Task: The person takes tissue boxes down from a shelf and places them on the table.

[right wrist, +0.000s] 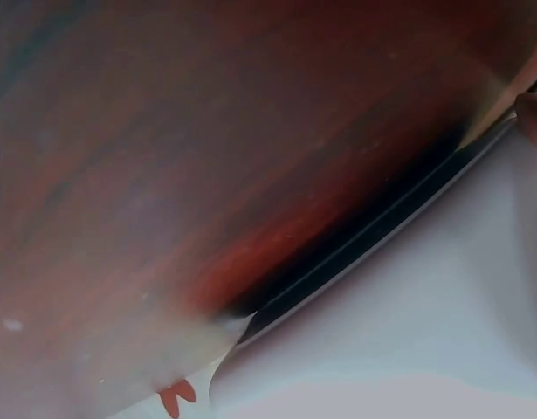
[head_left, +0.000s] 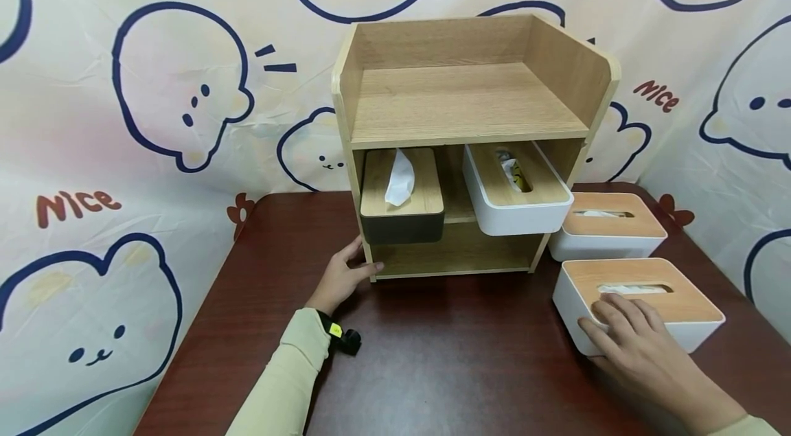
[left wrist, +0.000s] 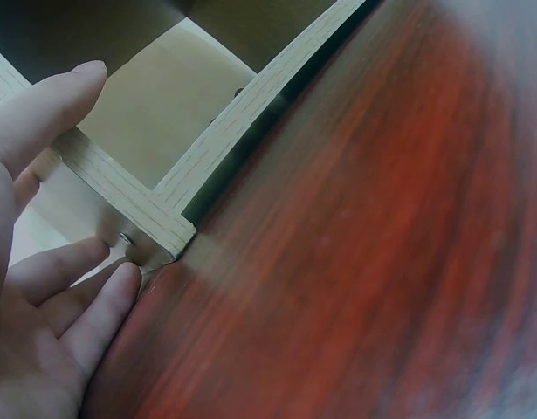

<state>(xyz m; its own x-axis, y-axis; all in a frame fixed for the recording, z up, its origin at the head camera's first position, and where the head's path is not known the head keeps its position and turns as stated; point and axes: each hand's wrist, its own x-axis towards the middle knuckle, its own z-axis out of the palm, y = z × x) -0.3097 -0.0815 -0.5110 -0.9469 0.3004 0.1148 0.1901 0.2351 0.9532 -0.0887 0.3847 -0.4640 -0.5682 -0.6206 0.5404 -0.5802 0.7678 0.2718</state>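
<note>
A light wooden desk shelf (head_left: 469,103) stands on the table. My left hand (head_left: 340,278) grips the lower front edge of its left side panel (left wrist: 128,192), thumb on the inner side and fingers outside. At the right, my right hand (head_left: 645,353) rests over the near left part of a white tissue box (head_left: 698,336) with a wooden lid; in the right wrist view a fingertip (right wrist: 534,113) shows beside the white wall. A black tissue box (head_left: 402,228) and another white tissue box (head_left: 525,220) sit in the shelf's middle level, jutting forward.
One more white tissue box (head_left: 608,247) stands behind the near one, right of the shelf. The dark red-brown table (head_left: 457,360) stretches out in front. A cloth with cartoon bears (head_left: 185,79) hangs behind and at the sides.
</note>
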